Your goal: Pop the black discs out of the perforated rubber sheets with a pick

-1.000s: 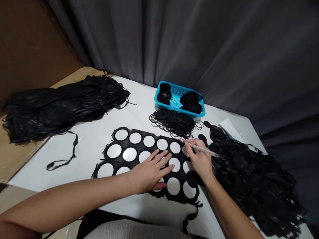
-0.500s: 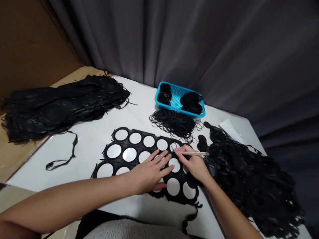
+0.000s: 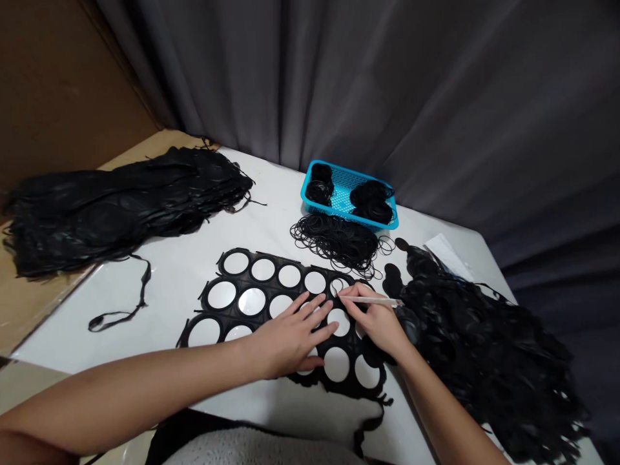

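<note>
A black rubbery sheet [image 3: 261, 286] with rows of round holes lies flat on the white table, whose surface shows through the holes. My left hand [image 3: 295, 332] rests on the sheet, palm down with its fingers spread. Between the fingers of my right hand [image 3: 372, 316] is a thin, pale stick-like tool [image 3: 371, 300], which looks like a pair of tweezers. Its tip is at a hole in the far row, where a thin black ring [image 3: 339, 285] shows. Whether the tip grips the ring is too small to tell.
A blue basket [image 3: 341, 210] holds bundles of black rings. In front of it lies a heap of loose black rings [image 3: 334, 239]. Stacked black sheets [image 3: 111, 200] lie at left, a black strip [image 3: 144, 284] nearer. Black scraps [image 3: 484, 361] pile at right beside white paper [image 3: 448, 256].
My right hand and the tool have shifted very slightly left. My left hand and the sheet have stayed in place.
</note>
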The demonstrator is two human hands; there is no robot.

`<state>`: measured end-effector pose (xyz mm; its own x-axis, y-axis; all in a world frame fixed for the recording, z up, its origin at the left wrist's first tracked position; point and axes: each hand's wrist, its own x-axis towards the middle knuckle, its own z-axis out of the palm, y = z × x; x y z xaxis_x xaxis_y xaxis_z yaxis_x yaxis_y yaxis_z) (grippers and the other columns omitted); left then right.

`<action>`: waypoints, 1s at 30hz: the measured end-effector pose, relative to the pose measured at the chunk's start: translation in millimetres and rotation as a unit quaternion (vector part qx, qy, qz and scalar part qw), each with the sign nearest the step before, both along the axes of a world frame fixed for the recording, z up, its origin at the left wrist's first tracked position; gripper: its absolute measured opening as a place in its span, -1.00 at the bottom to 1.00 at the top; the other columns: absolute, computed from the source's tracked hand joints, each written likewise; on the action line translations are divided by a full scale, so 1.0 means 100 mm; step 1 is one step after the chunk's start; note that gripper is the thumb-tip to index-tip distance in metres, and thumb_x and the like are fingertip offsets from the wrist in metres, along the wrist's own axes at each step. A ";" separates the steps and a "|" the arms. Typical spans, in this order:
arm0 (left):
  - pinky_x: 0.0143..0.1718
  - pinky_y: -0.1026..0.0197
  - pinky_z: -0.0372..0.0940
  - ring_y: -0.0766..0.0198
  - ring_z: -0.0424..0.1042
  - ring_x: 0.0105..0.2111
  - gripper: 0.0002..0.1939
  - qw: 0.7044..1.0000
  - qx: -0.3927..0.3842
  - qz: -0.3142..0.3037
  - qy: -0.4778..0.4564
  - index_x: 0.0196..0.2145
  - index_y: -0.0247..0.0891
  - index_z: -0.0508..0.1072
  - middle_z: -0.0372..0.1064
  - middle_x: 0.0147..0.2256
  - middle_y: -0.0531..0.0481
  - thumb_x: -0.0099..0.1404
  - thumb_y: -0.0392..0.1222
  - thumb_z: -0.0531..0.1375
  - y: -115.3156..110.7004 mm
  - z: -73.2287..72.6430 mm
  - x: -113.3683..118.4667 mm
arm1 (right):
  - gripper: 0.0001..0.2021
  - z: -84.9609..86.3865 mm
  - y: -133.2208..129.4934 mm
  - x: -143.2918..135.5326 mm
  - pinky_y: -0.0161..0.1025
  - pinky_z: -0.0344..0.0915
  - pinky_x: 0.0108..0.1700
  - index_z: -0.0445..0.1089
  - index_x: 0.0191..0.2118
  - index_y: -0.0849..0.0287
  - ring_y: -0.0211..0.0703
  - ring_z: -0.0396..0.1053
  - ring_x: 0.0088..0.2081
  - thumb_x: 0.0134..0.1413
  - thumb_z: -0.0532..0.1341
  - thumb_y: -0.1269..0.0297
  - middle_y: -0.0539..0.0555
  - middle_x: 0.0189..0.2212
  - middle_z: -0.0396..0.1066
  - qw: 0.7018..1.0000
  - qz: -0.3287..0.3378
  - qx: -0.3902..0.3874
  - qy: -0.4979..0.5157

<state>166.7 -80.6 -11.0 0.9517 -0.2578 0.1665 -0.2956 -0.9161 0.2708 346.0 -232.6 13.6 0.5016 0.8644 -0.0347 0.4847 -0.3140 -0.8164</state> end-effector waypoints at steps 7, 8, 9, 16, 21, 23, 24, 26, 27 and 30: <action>0.29 -0.40 -0.16 -0.29 -0.07 0.37 -0.29 1.000 0.009 0.012 0.025 0.30 -0.24 0.21 0.03 0.35 -0.30 0.34 0.14 0.26 -0.01 0.02 -0.01 | -0.87 -0.06 -0.01 -0.16 0.04 0.24 0.04 0.37 -0.20 0.08 0.10 0.41 -0.04 0.30 0.08 0.39 0.19 -0.08 0.51 0.972 0.083 -0.003 -0.218; 0.30 -0.40 -0.17 -0.28 -0.07 0.37 -0.29 1.000 0.010 0.012 0.022 0.30 -0.24 0.21 0.04 0.35 -0.29 0.34 0.14 0.25 -0.01 0.02 -0.01 | -0.84 -0.07 0.00 -0.14 0.06 0.22 0.04 0.37 -0.16 0.09 0.11 0.40 -0.04 0.29 0.06 0.41 0.22 -0.07 0.51 0.964 0.093 -0.007 -0.249; 0.30 -0.39 -0.17 -0.27 -0.07 0.37 -0.30 1.000 0.010 0.012 0.019 0.30 -0.23 0.21 0.04 0.35 -0.28 0.35 0.15 0.24 0.00 0.02 -0.01 | -0.82 -0.07 0.01 -0.11 0.06 0.21 0.03 0.38 -0.14 0.11 0.12 0.41 -0.05 0.29 0.05 0.42 0.23 -0.08 0.52 0.957 0.088 -0.011 -0.275; 0.32 -0.34 -0.19 -0.22 -0.06 0.37 -0.32 1.000 0.005 0.006 -0.005 0.32 -0.19 0.20 0.08 0.34 -0.20 0.38 0.19 0.19 0.03 -0.01 -0.04 | -0.82 0.08 -0.12 0.71 -0.08 0.23 -0.18 0.34 -0.29 0.12 0.06 0.42 -0.29 0.28 0.04 0.24 0.22 -0.28 0.53 0.903 -0.203 -0.004 -0.380; 0.33 -0.32 -0.17 -0.18 -0.09 0.38 -0.31 1.000 -0.003 -0.016 -0.007 0.35 -0.16 0.15 0.07 0.35 -0.17 0.40 0.17 0.18 0.10 0.03 -0.07 | -0.81 0.19 -0.18 0.96 -0.15 0.17 -0.32 0.33 -0.38 0.09 -0.01 0.36 -0.42 0.19 0.10 0.16 0.16 -0.42 0.49 0.901 -0.287 -0.014 -0.324; 0.34 -0.26 -0.16 -0.14 -0.09 0.39 -0.26 1.000 -0.004 -0.023 -0.009 0.36 -0.18 0.10 0.03 0.36 -0.20 0.38 0.16 0.21 0.17 0.08 -0.09 | -0.80 0.20 -0.10 0.85 -0.17 0.21 -0.31 0.34 -0.39 0.08 -0.02 0.37 -0.40 0.18 0.15 0.10 0.12 -0.41 0.51 0.943 -0.247 0.006 -0.222; 0.35 -0.23 -0.15 -0.13 -0.08 0.39 -0.24 1.000 -0.003 -0.015 -0.013 0.37 -0.21 0.08 0.01 0.37 -0.24 0.38 0.15 0.22 0.21 0.10 -0.11 | -0.78 0.19 -0.04 0.75 -0.18 0.24 -0.30 0.35 -0.39 0.08 -0.04 0.38 -0.39 0.18 0.17 0.07 0.10 -0.38 0.53 0.962 -0.213 0.018 -0.167; 0.35 -0.19 -0.14 -0.11 -0.03 0.38 -0.25 1.000 0.003 0.020 -0.020 0.36 -0.29 0.08 0.03 0.35 -0.32 0.40 0.13 0.20 0.30 0.11 -0.15 | -0.77 0.17 0.10 0.51 -0.20 0.27 -0.29 0.37 -0.37 0.08 -0.06 0.40 -0.36 0.19 0.19 0.05 0.08 -0.33 0.55 0.986 -0.140 0.035 -0.079; 0.35 -0.17 -0.13 -0.10 -0.01 0.37 -0.27 0.999 0.007 0.040 -0.021 0.36 -0.32 0.09 0.06 0.34 -0.34 0.42 0.13 0.17 0.33 0.10 -0.18 | -0.77 0.15 0.18 0.38 -0.21 0.28 -0.29 0.38 -0.37 0.08 -0.07 0.40 -0.34 0.20 0.19 0.06 0.07 -0.33 0.54 0.992 -0.107 0.033 -0.051; 0.36 -0.13 -0.13 -0.06 0.02 0.37 -0.32 0.997 0.018 0.072 -0.018 0.34 -0.35 0.11 0.09 0.33 -0.32 0.47 0.14 0.10 0.41 0.03 -0.25 | -0.78 0.07 0.36 0.03 -0.20 0.31 -0.24 0.37 -0.37 0.08 -0.08 0.42 -0.30 0.22 0.18 0.09 0.04 -0.33 0.53 0.999 -0.022 0.022 0.010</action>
<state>142.2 -39.6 -7.8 0.9728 -0.1247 0.1950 -0.1686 -0.9590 0.2280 348.5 -196.6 20.7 0.5386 0.8425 -0.0084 0.4541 -0.2987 -0.8394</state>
